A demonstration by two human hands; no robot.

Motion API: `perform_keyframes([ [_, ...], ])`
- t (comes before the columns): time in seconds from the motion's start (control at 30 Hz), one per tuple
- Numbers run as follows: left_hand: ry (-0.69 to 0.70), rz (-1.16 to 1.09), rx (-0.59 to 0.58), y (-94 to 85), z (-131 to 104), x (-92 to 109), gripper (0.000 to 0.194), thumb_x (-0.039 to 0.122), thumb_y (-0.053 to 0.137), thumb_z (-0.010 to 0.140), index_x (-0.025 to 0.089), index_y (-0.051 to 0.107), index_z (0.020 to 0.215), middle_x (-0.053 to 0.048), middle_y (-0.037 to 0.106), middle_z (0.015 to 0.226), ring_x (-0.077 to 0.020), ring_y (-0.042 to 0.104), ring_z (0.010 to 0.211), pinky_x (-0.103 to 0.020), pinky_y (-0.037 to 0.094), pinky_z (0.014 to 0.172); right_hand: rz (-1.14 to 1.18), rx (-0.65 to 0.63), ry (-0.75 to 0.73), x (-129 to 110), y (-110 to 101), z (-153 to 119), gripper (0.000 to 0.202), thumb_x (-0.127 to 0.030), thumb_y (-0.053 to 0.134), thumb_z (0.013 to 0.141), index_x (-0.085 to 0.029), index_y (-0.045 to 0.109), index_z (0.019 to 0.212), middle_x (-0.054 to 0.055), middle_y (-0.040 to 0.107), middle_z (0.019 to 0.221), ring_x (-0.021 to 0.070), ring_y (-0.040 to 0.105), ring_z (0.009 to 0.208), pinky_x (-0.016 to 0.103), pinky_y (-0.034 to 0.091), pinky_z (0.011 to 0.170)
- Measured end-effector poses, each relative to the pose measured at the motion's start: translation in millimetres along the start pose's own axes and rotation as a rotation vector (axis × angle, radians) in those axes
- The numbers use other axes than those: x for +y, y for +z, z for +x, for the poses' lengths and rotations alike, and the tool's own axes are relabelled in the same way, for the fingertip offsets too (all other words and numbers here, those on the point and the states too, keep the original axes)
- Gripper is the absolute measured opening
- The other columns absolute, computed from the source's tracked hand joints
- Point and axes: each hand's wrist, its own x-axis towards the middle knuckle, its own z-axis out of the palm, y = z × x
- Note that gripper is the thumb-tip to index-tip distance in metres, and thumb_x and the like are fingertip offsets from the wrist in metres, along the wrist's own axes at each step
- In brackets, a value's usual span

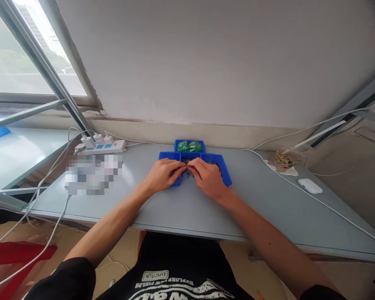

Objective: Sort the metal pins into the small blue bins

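Note:
My left hand (162, 174) and my right hand (208, 178) meet fingertip to fingertip above the middle of several blue bins. Thumb and fingers of each are pinched together, and between them is something too small and too covered to name. Below the fingertips, small dark metal pieces (189, 174) lie in the middle compartment. The left blue bin (166, 155) is partly hidden behind my left hand. On the other side, the right blue bin (226, 174) holds small pieces mostly covered by my right hand. Green packets (190, 146) fill the back blue bin (203, 143).
A white power strip (114, 147) with plugged-in chargers stands at the back left, near a blurred-out patch. To the right are a clear container (286, 160) of small parts, a white case (310, 186) and a long white cable (300, 189) across the grey table (181, 212).

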Motion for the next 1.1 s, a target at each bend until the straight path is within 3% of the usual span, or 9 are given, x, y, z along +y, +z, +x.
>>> perform_keyframes([
  [0.67, 0.021, -0.008, -0.020, -3.2, 1.3, 2.2, 0.031, 0.036, 0.049, 0.108, 0.021, 0.075, 0.102, -0.003, 0.076, 0.083, -0.0155, 0.068, 0.075, -0.028, 0.050, 0.074, 0.017, -0.059, 0.040, -1.0, -2.9, 1.4, 0.032, -0.033, 0.041, 0.111, -0.022, 0.065, 0.094, 0.003, 0.074, 0.091, 0.0141, 0.065, 0.074, 0.028, 0.043, 0.064],
  [0.9, -0.001, -0.004, 0.028, -2.6, 1.3, 1.7, 0.028, 0.035, 0.051, 0.107, 0.022, 0.075, 0.102, -0.003, 0.078, 0.089, -0.0152, 0.069, 0.076, -0.028, 0.050, 0.076, 0.049, -0.049, 0.075, 0.0, -0.8, -1.3, 0.020, -0.034, 0.044, 0.110, -0.022, 0.059, 0.117, 0.004, 0.076, 0.096, 0.0163, 0.070, 0.076, 0.028, 0.046, 0.065],
  [1.1, 0.012, -0.009, 0.018, -2.6, 1.3, 1.6, 0.027, 0.034, 0.052, 0.107, 0.021, 0.075, 0.102, -0.003, 0.078, 0.088, -0.0152, 0.069, 0.075, -0.028, 0.050, 0.075, 0.005, -0.021, 0.030, 0.1, -0.9, 0.0, 0.020, -0.030, 0.043, 0.110, -0.022, 0.061, 0.103, 0.002, 0.075, 0.090, 0.0135, 0.067, 0.070, 0.026, 0.043, 0.063],
])
